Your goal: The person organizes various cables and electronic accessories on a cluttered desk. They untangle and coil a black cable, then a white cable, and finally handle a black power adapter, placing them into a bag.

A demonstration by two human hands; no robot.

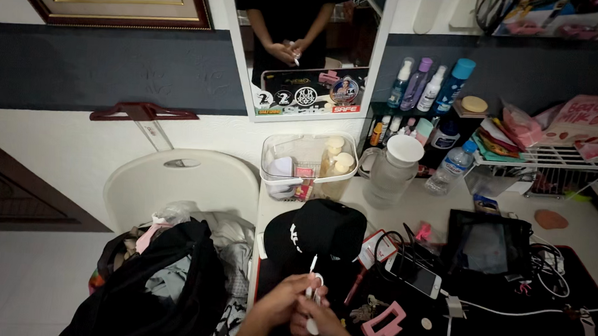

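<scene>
Observed at the desk's near edge: both hands meet low in view, the left hand (279,303) pinching with narrowed fingers a slim white stick (313,265) whose long axis rises toward the black cap (319,232), the right hand (325,326) closed about its lower end.

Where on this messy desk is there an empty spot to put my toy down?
A bare pale strip of desk lies between the clear jug and the dark tablet. More lies right, around the flat brown disc. Near both hands, cap, phone and cables crowd everything.
</scene>
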